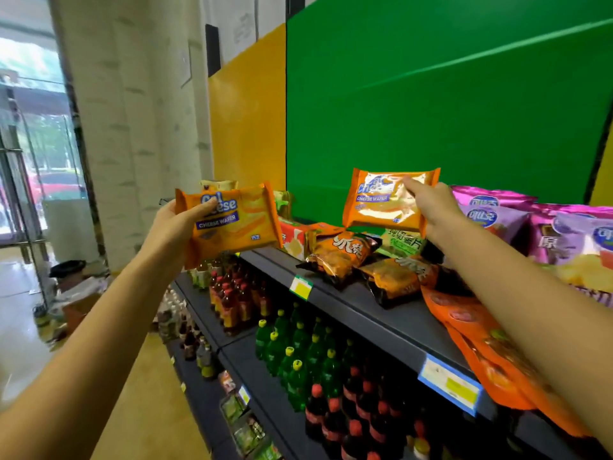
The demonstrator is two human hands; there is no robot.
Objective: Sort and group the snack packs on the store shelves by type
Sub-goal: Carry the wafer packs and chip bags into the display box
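Green backdrop (431, 104) fills the wall behind the top shelf (381, 313), w/ a yellow panel (248, 111) to its left. We see the dark shelf unit running diagonally, snack packs on top, drinks below.

On the lower shelves: green bottles (298, 353) w/ yellow caps, dark cola bottles (358, 410) w/ red caps in front of them, brown-red bottles (235, 297) further back.

Top shelf, right side: purple chip bags (570, 240) standing together, approx. upright. Long orange bags (484, 346) lie flat along the shelf edge, partly under our right forearm. Mid-shelf, two dark-orange noodle snack packs (345, 257) lie tilted, beside each other; a green pack (401, 242) sits just behind them.

Our left hand (175, 227) grips one orange cheese wafer pack (232, 224), thumb across its front, held in the air off the shelf's left end. Our right hand (431, 207) pinches a second cheese wafer pack (388, 200) at its upper right, held above the noodle packs, not touching the shelf. Both packs face us, well apart.

Price tags (449, 385) are clipped on the shelf edges.
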